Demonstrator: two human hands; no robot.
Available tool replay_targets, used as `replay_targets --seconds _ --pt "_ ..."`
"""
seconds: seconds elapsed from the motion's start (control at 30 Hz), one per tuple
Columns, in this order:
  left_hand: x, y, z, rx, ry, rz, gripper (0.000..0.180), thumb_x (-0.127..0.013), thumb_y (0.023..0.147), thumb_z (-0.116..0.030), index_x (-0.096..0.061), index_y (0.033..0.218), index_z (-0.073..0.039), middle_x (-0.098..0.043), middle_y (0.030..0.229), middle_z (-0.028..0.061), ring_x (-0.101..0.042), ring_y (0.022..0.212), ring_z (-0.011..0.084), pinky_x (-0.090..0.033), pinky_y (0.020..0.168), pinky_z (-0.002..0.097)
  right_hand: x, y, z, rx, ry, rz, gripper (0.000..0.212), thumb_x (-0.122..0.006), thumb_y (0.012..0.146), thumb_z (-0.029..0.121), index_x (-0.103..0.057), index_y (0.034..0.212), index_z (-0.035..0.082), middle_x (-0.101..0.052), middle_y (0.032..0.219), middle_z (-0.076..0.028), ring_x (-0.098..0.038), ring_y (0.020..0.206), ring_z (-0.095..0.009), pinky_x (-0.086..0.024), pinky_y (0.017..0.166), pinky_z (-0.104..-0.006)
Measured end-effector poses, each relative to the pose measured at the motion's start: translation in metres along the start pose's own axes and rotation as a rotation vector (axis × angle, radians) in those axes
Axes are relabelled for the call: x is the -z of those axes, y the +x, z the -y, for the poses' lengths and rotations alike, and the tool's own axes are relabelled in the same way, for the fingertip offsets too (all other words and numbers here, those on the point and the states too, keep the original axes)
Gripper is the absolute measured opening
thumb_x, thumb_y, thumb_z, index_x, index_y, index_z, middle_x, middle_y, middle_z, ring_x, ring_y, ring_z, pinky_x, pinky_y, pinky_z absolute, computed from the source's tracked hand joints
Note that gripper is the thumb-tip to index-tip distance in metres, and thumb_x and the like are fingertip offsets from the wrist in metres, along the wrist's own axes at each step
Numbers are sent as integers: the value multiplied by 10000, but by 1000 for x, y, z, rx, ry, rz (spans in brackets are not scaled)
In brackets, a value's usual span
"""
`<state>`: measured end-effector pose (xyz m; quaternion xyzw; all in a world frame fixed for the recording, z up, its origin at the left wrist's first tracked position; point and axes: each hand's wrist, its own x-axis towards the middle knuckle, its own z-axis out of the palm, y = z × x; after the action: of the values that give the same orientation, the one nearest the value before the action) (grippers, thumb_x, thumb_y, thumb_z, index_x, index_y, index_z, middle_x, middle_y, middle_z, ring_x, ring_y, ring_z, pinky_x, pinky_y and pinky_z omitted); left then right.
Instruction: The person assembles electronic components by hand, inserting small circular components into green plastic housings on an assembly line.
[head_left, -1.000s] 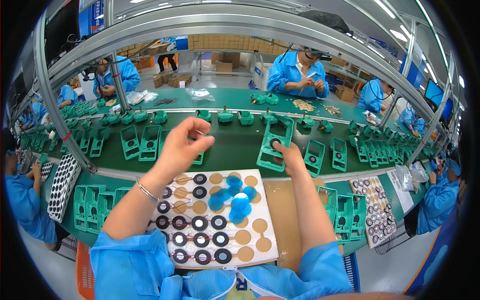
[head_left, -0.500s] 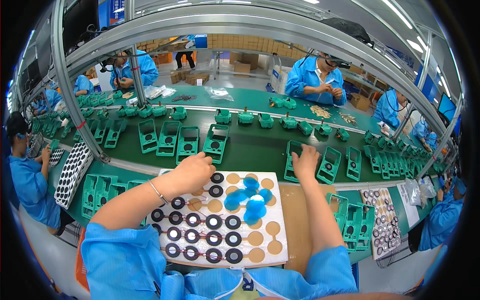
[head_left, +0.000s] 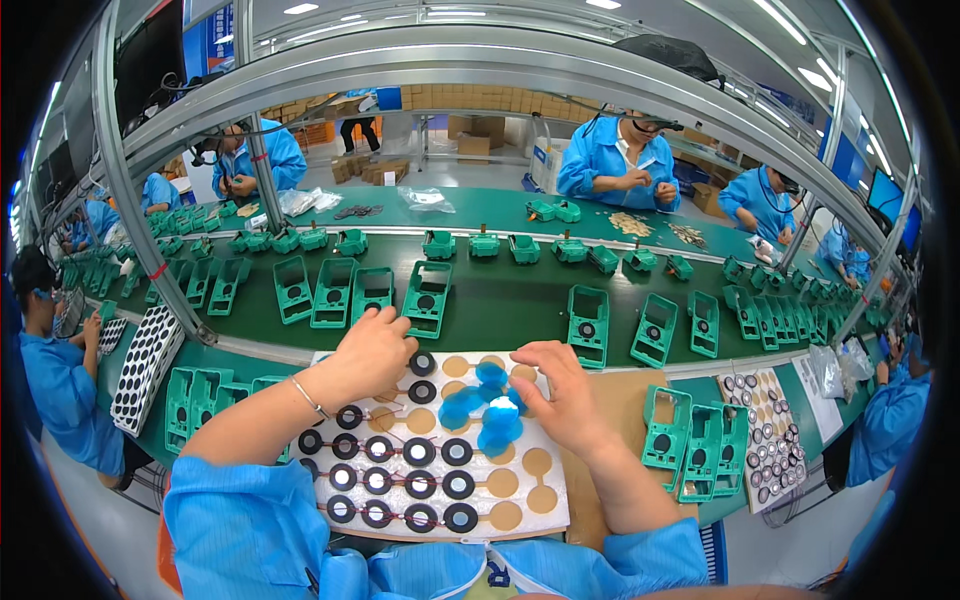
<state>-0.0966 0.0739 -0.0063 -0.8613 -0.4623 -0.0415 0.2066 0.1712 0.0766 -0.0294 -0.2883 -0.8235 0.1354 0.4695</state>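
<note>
My left hand [head_left: 375,352] is curled, fingertips pressed together at the near end of a green plastic housing [head_left: 373,287]; what they hold, if anything, is hidden. My right hand [head_left: 562,398] hovers at the right of a white foam tray [head_left: 400,520], fingers and thumb apart, nothing visible in them. Beside its thumb, several translucent blue round films [head_left: 497,437] lie scattered on the tray. Round black-rimmed speakers [head_left: 420,451] with thin red wires fill the tray's left and middle pockets. Bare tan pockets [head_left: 505,516] show on the right.
A green conveyor [head_left: 480,320] carries rows of green housings [head_left: 588,325]. More housings [head_left: 703,455] stand at my right, beside another speaker tray [head_left: 765,440]. A metal frame [head_left: 400,70] crosses overhead. Co-workers [head_left: 625,165] sit across the line and at both sides.
My right hand has drawn back from a housing on the conveyor to the tray's right side. My left hand has shifted slightly left, still curled. The view has shifted a little.
</note>
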Motion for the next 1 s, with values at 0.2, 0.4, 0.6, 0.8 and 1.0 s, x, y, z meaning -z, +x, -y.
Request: replay_targets --seconds 0.2,0.4,0.6,0.8,1.0 --pt "-5 -15 3 95 25 -100 101 -619 677 -161 -590 699 -67 -528 759 72 -529 740 248 -430 677 360 -5 -2 -5 -143 165 88 257 -634 780 58 -572 1027 29 -543 990 -106 -534 894 -236 -460 762 -317" --pt "-4 -31 12 140 -418 -218 50 -618 710 -68 -589 734 -35 -552 779 85 -539 753 271 -462 646 363 -24 9 0 -101 241 214 322 -653 777 87 -552 1078 31 -529 1017 -115 -556 881 -218 -486 743 -296" --pt "8 -39 8 208 -519 -304 52 -611 708 -56 -586 750 -38 -540 771 75 -529 749 262 -452 684 352 -84 51 25 145 -86 254 450 -695 733 187 -517 1115 28 -522 1035 -145 -536 920 -299 -461 810 -366" --pt "7 -48 11 171 -528 -331 71 -627 720 -59 -594 781 -44 -559 792 82 -527 753 264 -453 662 352 -96 67 29 99 -190 429 370 -678 723 157 -545 1042 24 -545 955 -127 -533 931 -307 -457 797 -375" --pt "26 -51 16 408 -720 -277 173 -655 782 -191 -611 833 -31 -592 814 54 -563 736 184 -465 674 306 -63 70 23 -255 123 532 421 -660 759 141 -523 1126 -12 -612 947 -120 -607 848 -221 -483 758 -286"
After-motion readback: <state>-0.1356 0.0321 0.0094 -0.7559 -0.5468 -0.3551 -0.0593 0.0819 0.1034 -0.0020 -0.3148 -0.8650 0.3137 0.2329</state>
